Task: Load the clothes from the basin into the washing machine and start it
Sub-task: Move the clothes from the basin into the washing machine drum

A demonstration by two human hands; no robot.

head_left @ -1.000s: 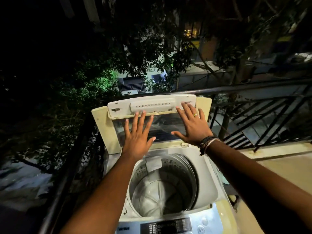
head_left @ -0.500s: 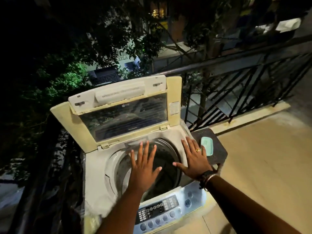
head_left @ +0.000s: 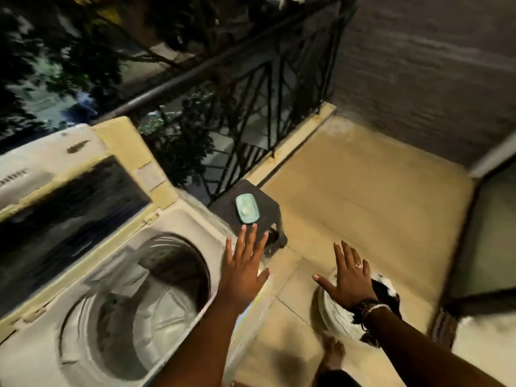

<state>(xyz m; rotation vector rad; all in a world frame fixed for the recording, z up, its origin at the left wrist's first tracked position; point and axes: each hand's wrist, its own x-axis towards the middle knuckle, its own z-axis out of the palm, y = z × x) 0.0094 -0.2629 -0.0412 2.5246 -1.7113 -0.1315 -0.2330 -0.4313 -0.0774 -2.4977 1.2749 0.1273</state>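
Both hands spread, holding nothing: left hand (head_left: 244, 270) beside open white top-load washing machine (head_left: 178, 219); right hand (head_left: 349, 277) above white round basin (head_left: 331, 314) with dark clothes (head_left: 386, 293). Risk: garments spilling onto floor during lift.

Both my hands out flat, between the open washer and the basin on the floor.

I see the washing machine (head_left: 156, 255) at my left with its lid (head_left: 75, 174) raised and the drum (head_left: 134, 303) bare inside. My left hand (head_left: 244, 270) hovers with straight, spread fingers over the machine's right edge. My right hand (head_left: 350, 277), ring on one finger and bands at the wrist, is spread above the white basin (head_left: 333, 317) holding dark and white clothes (head_left: 386, 294). A dark stool (head_left: 251, 202) by the railing (head_left: 251, 88) carries a teal soap dish (head_left: 247, 211). The frame is blurred.
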